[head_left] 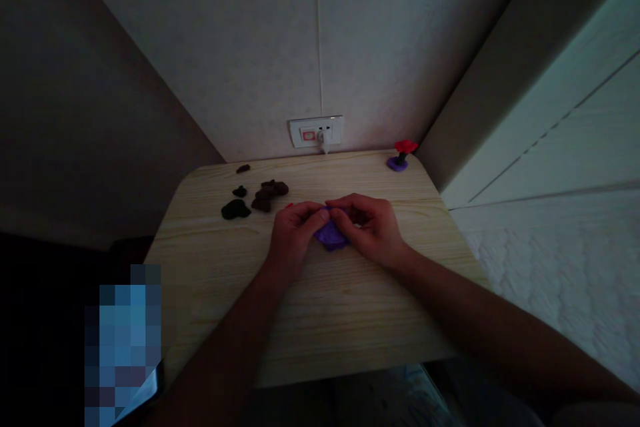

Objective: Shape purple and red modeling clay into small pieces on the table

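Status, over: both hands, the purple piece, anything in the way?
Left hand and right hand both gripping purple piece. Purple piece partly covered by the grip. Close by: red bit peeking past left hand, brown lumps farther left.

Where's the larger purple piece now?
Head view, centre: the purple piece is held between the left hand and right hand, over the table, right of the brown lumps.

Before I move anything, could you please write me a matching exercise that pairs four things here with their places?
Things:
1. Purple clay-like piece
2. Red-topped clay-like flower
3. Wall socket
4. Brown clay-like lumps

Places:
A. Above the table's far edge, with a plug in it
B. On the left half of the tabletop
C. Between the left hand and right hand
D. Near the tabletop's far right corner

Pairs: 1-C, 2-D, 3-A, 4-B
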Motion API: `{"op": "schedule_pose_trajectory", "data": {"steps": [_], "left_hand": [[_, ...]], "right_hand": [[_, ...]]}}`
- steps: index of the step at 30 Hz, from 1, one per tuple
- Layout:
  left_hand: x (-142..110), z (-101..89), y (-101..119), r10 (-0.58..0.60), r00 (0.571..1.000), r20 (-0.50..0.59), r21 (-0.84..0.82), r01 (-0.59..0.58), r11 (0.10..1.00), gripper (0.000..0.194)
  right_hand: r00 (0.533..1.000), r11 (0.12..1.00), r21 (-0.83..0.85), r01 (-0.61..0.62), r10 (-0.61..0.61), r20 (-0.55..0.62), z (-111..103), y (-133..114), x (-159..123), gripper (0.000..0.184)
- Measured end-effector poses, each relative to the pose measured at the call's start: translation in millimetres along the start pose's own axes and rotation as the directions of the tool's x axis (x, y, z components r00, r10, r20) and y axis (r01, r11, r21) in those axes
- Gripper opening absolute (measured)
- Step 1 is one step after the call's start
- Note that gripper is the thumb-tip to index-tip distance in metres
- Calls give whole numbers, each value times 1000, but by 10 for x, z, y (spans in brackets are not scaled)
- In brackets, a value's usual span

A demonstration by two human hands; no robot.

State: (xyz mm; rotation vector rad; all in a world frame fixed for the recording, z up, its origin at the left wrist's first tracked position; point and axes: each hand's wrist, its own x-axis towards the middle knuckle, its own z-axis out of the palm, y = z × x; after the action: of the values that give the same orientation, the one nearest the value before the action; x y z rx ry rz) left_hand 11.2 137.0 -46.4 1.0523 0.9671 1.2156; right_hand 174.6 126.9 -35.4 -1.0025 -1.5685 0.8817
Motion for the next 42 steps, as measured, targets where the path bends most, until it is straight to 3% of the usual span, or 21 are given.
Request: {"op": "schedule_pose_trajectory", "data": {"steps": [8,15,24,32,37,42], "left_hand": [[-7,-5,0,4,1000,21,-8,-4,1000,12],[1,9,21,5,1000,1,-24,-5,1000,13],[-2,8,12,-9,1000,19,-53,10,999,12],[-2,39,2,-21,999,38,-77,24,997,17],[17,-7,-25,28,999,32,14,-28,1000,13],[15,-48,-40,65,997,29,85,-67,994,9]], "right_hand": [[1000,998,62,-15,14,7,0,-1,9,19],[1000,1000,26,9,-10,28,-17,-24,13,27],[999,998,48,-33,31,41,-9,-26,8,19],[995,998,60,-16,21,-96,3,-1,5,22],[998,998,-34,52,-53,-21,-35,18,12,29],[997,995,-63,80,-78,30,-49,14,26,21]]}}
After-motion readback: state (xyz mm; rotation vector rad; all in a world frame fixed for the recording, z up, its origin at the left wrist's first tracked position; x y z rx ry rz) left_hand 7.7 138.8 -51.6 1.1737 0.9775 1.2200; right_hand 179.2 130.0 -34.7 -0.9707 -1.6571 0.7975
